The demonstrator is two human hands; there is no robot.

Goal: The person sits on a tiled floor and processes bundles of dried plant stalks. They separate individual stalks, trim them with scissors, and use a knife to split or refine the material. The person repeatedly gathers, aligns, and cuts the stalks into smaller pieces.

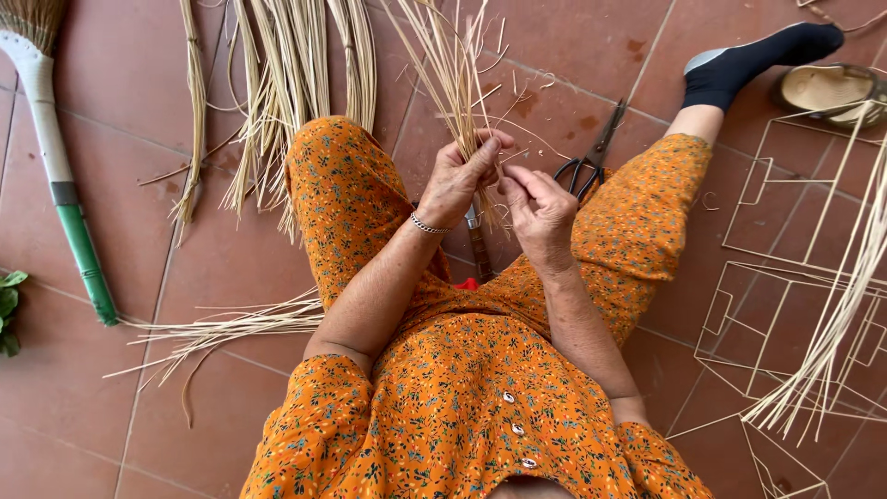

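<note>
Orange floral dress (462, 407) is seen lowest; at centre a straw bundle (453, 65) is clenched by left hand (459, 177), right hand (539, 211) fingers pinching strands; wire frames (785, 314) at right lie unwoven

Dry matt straw strands (450, 69), pale and fibrous, upper centre. Dark metal scissors (591, 157). Matt terracotta floor tiles (111, 388). Thin white wire frames (785, 305) at right. Orange floral cloth dress (462, 388). Broom handle (65, 185) glossy plastic.
</note>
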